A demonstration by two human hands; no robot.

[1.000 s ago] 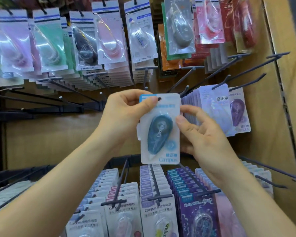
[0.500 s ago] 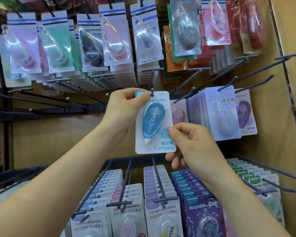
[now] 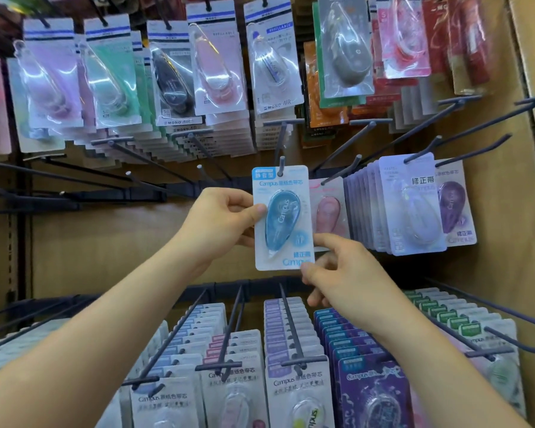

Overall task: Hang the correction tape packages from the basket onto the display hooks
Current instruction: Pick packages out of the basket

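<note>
The blue correction tape package [image 3: 280, 217] hung upright near the middle of the display board [image 3: 112, 242], its top hole threaded over the tip of a grey hook [image 3: 281, 165]. The left hand [image 3: 220, 220] pinched the card's left edge, thumb lying on the front beside the blister and fingers behind. The right hand [image 3: 343, 273] gripped the lower right corner narrowly, thumb at the bottom edge and forefinger against the right side. Just behind the card, towards the board's right edge, hung a pink package [image 3: 329, 211], then a stack of lilac packages [image 3: 411, 205] and a purple package [image 3: 453, 205]. Rows of Mono Air packages [image 3: 275, 69] filled the board's top, and Campus packages [image 3: 297, 393] lined the hooks along its bottom edge.
</note>
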